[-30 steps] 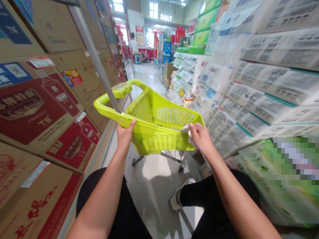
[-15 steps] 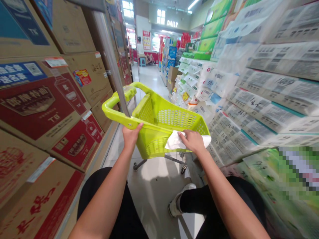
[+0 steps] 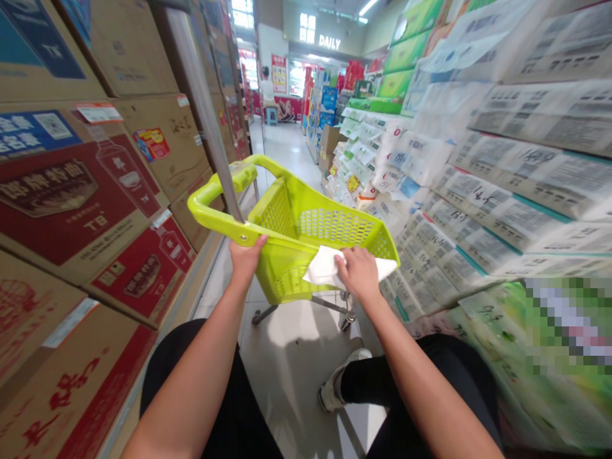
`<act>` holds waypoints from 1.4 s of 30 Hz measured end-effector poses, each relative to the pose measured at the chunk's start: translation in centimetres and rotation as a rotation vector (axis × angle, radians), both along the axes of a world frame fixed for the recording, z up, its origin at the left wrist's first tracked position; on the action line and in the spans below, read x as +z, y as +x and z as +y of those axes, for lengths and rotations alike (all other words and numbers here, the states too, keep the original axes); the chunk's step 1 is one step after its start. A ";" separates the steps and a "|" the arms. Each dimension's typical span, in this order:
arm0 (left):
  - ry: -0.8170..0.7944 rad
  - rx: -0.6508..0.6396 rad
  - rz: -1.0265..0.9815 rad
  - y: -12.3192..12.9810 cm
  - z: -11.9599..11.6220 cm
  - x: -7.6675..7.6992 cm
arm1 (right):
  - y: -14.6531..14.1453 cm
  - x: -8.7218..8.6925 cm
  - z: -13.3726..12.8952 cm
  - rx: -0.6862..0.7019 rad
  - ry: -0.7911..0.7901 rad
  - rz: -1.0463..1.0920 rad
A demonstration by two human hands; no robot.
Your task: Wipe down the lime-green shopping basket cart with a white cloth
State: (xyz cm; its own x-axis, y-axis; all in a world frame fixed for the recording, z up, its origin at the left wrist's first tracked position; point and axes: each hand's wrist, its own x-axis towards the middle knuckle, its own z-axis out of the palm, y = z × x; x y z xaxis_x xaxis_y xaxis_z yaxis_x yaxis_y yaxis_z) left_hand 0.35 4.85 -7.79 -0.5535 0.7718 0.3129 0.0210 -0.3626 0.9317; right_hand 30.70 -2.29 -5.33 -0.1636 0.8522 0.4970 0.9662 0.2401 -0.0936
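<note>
A lime-green plastic shopping cart [image 3: 282, 261] stands side-on in front of me, its basket showing nothing inside. My left hand [image 3: 246, 258] is closed round its near rim, just under the bolt at the handle end, thumb on top. Against the same rim, toward the other end, my right hand [image 3: 358, 271] presses a white cloth or paper wipe [image 3: 321, 266]. The wipe drapes over the basket's outer side and sticks out on both sides of my fingers. My right fingertips curl over the rim, partly hidden.
Stacked cardboard cartons [image 3: 48, 185] line the left side. A metal pole [image 3: 210, 108] slants down in front of the cart handle. Piled packs of tissue paper [image 3: 507, 204] rise close on the right. A person [image 3: 266, 89] is far down the aisle near a blue stool [image 3: 271, 115].
My right hand and the wipe have shifted slightly left along the rim. My left hand keeps its grip. A distant person shows more clearly now.
</note>
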 end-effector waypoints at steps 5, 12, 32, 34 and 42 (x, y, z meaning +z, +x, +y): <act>0.035 -0.031 -0.028 0.6 -0.2 0.2 | 7.7 -1.8 -0.5 -0.194 0.041 -0.023; 0.032 -0.034 0.028 4.9 -1.5 -0.3 | -7.0 1.9 0.4 0.066 0.067 0.196; 0.056 -0.036 0.020 3.3 -2.7 0.6 | -4.8 1.3 1.9 -0.149 -0.006 0.274; 0.040 -0.047 0.026 4.4 -3.0 0.7 | -10.7 2.8 1.9 0.002 0.032 0.312; 0.033 0.074 0.088 2.7 -3.2 0.5 | -1.7 0.7 1.5 0.048 0.005 0.106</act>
